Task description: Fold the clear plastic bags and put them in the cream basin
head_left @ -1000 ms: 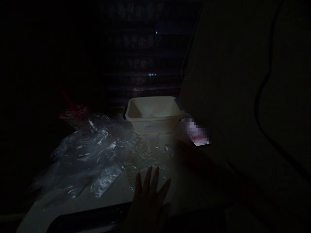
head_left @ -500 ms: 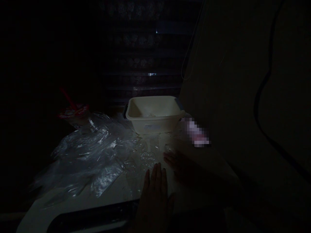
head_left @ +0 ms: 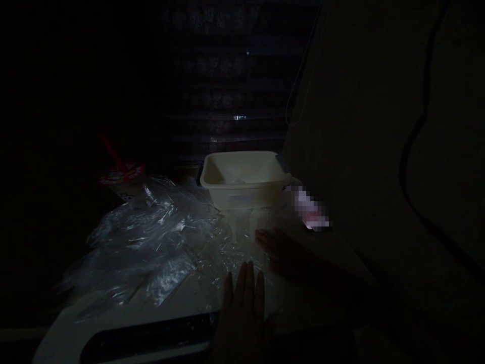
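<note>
My left hand [head_left: 242,308] lies flat, palm down, its fingers stretched out on the near edge of a clear plastic sheet or bag [head_left: 231,247]. To its right and a little farther off, my right hand [head_left: 282,253] reaches in from the right with fingers extended over the same plastic; it is dim and its fingers are partly lost in shadow. Neither hand grips anything. A heap of crumpled clear plastic bags [head_left: 151,242] spreads to the left of my hands. Beyond them stands a cream plastic basin [head_left: 242,194] with dark side handles; something clear, hard to make out, lies inside.
The room is very dark. A cup [head_left: 127,184] with a red straw stands behind the plastic heap. At the basin's right lies a pixelated pinkish thing [head_left: 310,207]. A dark slot [head_left: 151,333] runs along the near edge of the pale table [head_left: 60,333].
My right hand has shifted slightly upward over the plastic, and more wrinkles show between the hands. My left hand sits slightly lower in view. The whole view has moved a little.
</note>
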The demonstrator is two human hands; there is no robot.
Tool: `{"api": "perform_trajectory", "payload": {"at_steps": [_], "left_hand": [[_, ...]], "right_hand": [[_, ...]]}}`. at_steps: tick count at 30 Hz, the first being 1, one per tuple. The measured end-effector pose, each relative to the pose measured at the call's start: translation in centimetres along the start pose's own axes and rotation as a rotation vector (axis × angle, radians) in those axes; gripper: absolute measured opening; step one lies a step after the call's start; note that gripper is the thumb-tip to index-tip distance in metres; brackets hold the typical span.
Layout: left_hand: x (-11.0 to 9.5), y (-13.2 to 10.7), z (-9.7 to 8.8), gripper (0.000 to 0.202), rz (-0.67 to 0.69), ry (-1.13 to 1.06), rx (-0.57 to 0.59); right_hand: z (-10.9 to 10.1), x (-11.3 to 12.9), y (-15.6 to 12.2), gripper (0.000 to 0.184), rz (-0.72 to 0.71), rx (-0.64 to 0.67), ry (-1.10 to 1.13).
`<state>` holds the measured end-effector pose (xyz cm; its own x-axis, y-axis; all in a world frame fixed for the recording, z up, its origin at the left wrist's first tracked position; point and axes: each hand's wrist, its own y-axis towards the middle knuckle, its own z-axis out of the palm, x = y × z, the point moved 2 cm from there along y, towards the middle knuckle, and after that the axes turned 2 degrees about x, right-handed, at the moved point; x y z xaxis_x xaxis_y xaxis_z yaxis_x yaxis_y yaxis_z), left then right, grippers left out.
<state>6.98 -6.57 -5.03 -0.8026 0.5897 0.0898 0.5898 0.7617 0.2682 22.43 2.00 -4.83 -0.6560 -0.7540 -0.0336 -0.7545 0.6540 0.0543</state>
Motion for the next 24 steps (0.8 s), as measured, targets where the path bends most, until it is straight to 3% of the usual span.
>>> {"api": "perform_trajectory", "payload": {"at_steps": [3, 9, 12, 16, 18, 24], "left_hand": [[-0.1, -0.2, 0.2, 0.05, -0.001, 0.021, -0.023], [-0.5, -0.6, 0.8, 0.05, -0.031, 0.045, -0.017], [-0.8, -0.5, 0.9, 0.047, -0.047, 0.047, -0.049], [-1.4, -0.6, 1.3, 0.047, -0.019, 0.032, -0.048], [-1.7, -0.7, 1.7, 0.047, 0.011, 0.049, -0.044], [-1.7, -1.0, 1.8, 0.055, 0.025, 0.105, -0.036]], "right_hand": [[0.2, 0.0, 0.1, 0.049, -0.001, 0.012, 0.012], [0.3, -2.8, 1.3, 0.048, 0.128, -0.028, -0.026], [-0.3, -1.8, 1.2, 0.052, 0.041, -0.031, 0.035], [-1.1, 1.5, 1.0, 0.056, -0.183, 0.03, 0.182], [-1.3, 2.4, 1.2, 0.054, -0.203, 0.064, 0.208], [-1.1, -0.1, 3.7, 0.051, -0.136, 0.053, 0.161]]}}
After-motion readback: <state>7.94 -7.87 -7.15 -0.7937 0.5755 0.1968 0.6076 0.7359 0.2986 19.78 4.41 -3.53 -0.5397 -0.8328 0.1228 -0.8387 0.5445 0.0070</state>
